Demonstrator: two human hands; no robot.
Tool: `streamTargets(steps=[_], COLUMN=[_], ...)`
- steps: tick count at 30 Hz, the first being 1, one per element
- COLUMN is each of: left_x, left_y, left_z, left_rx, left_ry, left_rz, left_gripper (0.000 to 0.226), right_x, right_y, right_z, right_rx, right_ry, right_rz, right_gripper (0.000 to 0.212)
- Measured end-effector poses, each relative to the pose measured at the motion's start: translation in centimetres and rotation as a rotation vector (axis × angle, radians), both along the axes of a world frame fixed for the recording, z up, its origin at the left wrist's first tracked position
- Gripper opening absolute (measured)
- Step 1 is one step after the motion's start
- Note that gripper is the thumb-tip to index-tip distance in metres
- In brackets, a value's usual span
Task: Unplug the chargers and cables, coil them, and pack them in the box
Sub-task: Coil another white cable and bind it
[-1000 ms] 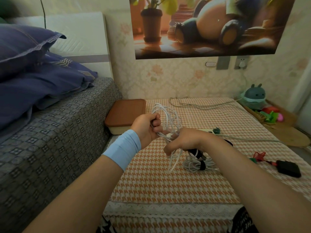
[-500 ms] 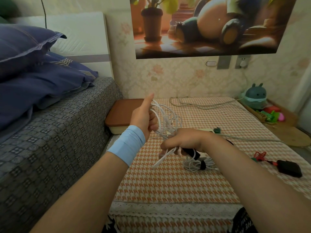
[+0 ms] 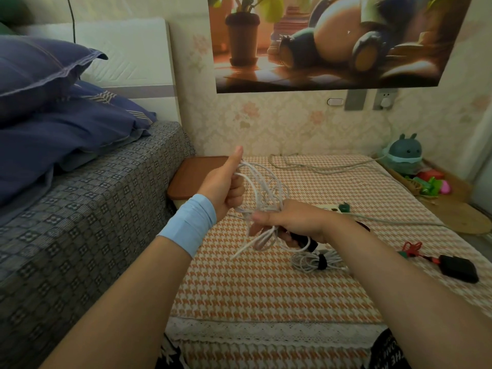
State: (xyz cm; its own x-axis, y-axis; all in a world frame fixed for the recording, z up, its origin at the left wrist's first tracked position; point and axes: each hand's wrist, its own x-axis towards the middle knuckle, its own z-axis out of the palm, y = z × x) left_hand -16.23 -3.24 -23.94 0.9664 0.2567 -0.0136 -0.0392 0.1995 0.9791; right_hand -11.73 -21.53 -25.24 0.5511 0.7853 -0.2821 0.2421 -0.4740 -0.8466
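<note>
**A:** so where's that thin white looped cable (image 3: 257,186)?

**B:** my left hand (image 3: 223,189) and right hand (image 3: 291,222) both grip it above the orange houndstooth-covered desk (image 3: 266,283), near the brown-lidded cream box (image 3: 186,177) at the far left corner.

Light blue wristband (image 3: 187,225) behind the left hand (image 3: 223,189); forearms bare

White printed lettering is showing on the black cloth (image 3: 387,351) at the lower right edge of the head view. The lettering is running sideways, rotated relative to the camera. One line is reading "THE". The adjacent line is being cut off by the frame edge; only fragments resembling "OM" are showing, and the full word is not resolving. No other marking is reading legibly.
</note>
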Motion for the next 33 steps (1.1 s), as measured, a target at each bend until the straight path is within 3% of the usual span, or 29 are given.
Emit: streamTargets(steps=[5, 8, 11, 16, 19, 21, 24, 27, 29, 33], left_x=[-0.2, -0.3, -0.1, -0.8, -0.8, -0.8, -1.0, -1.1, -1.2, -1.6], left_y=[1.2, 1.0, -0.6, -3.2, -2.7, -2.2, -1.7, -1.0, -0.2, 1.6], left_z=[-0.6, -1.4, -1.7, -0.9, -0.7, -0.4, 0.0, 0.3, 0.6, 0.9], left_rx=[0.257, 0.293, 0.056, -0.362, -0.408, -0.417, -0.383, -0.331, -0.259, 0.018], left_ry=[0.077, 0.149, 0.071, -0.024, -0.069, -0.086, -0.142, -0.165, -0.178, -0.167], left_rz=[0.066, 0.072, 0.027, -0.038, -0.120, -0.211, -0.313, -0.300, -0.273, -0.152], left_gripper=[0.060, 0.064, 0.064, 0.070, 0.067, 0.067, 0.065, 0.064, 0.066, 0.064], right_x=[1.1, 1.4, 0.7, 0.4, 0.1, 0.4, 0.3, 0.3, 0.3, 0.9], right_y=[-0.6, -1.0, -0.5, 1.6, 2.0, 1.7, 1.2, 1.3, 1.4, 0.7], right_z=[-0.6, -0.7, -0.8, -2.1, -2.5, -2.1, -2.0, -2.3, -1.9, -1.1], right_rx=[0.136, 0.188, 0.143, 0.158, 0.207, 0.196, 0.238, 0.277, 0.219, -0.056], right_ry=[0.017, -0.072, -0.112, -0.130, -0.047, -0.001, 0.218, 0.404, 0.427, 0.300], right_rz=[-0.095, -0.191, -0.164, -0.029, 0.083, 0.157, 0.354, 0.411, 0.426, 0.428], right_gripper=[0.038, 0.035, 0.039, 0.075, 0.047, 0.018, 0.008, 0.021, 0.023, 0.015])
